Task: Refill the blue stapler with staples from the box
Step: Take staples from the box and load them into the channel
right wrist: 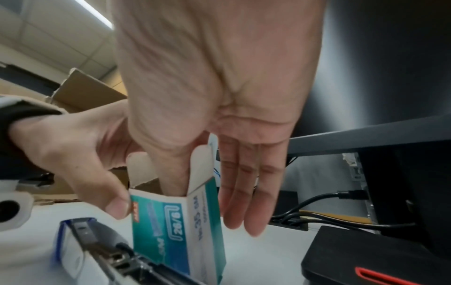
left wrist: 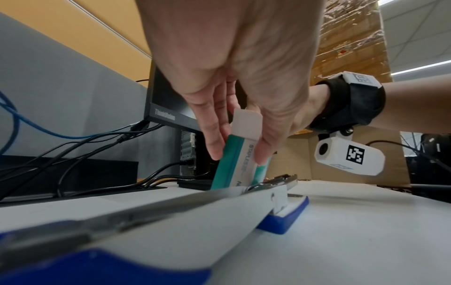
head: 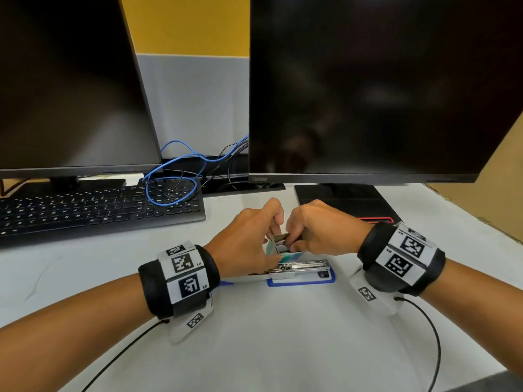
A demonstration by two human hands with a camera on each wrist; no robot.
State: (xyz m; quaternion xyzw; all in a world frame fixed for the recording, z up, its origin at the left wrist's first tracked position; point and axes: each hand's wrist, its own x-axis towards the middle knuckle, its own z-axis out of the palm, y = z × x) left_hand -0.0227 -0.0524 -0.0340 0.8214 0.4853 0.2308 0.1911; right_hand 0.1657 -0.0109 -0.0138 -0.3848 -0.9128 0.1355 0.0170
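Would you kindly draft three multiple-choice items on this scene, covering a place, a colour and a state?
1. Where is the staple box?
A. on the keyboard
B. just behind the stapler
C. under a monitor

2. The looped cable on the keyboard is:
A. blue
B. red
C. yellow

3. The staple box is:
A. sealed
B. crushed flat
C. open, with a finger inside

Answers: 1 B, the head view shows the left hand holding it behind the opened stapler. 2 A, the cable is blue. 3 C, the right wrist view shows flaps up and the right hand reaching in.
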